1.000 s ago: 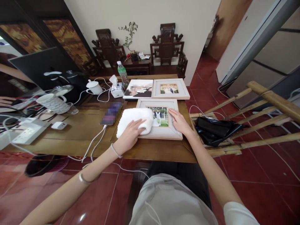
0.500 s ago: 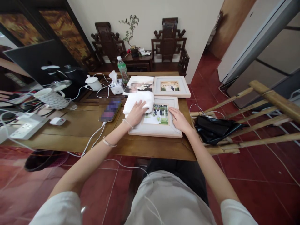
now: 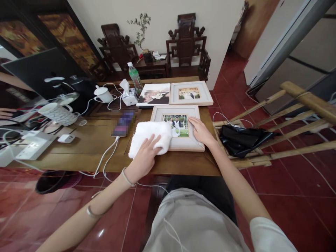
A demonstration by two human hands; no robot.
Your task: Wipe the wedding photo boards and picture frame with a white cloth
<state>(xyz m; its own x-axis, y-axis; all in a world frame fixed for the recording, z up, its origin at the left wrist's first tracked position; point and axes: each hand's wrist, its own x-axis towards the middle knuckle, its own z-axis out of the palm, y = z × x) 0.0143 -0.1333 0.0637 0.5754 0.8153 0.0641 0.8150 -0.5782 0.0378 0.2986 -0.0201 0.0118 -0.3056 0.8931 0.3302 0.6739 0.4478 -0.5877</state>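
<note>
A white fluffy cloth (image 3: 151,134) covers the lower left corner of a pale wooden picture frame (image 3: 181,147), which lies flat on the table. My left hand (image 3: 145,154) presses that cloth down, fingers stretched over its top and front edge. Across the frame, my right hand (image 3: 201,131) rests flat on its right border, fingers straight and close together. Between the hands shows the photo (image 3: 181,125) of two people on grass; the cloth hides part of its left side. Behind lie a second frame (image 3: 206,94) and a photo panel (image 3: 154,93) side by side.
On the wooden table (image 3: 89,143) are a phone (image 3: 122,124) with a cable, a tissue box (image 3: 129,96), a green-labelled bottle (image 3: 135,77), a lidded cup (image 3: 103,94) and a patterned mug (image 3: 57,112). A bamboo chair (image 3: 262,140) stands right. Another person's hand (image 3: 7,113) shows far left.
My left hand has drawn the cloth down the frame's left side toward me, from the upper left corner to the lower left. My right hand stays on the right border.
</note>
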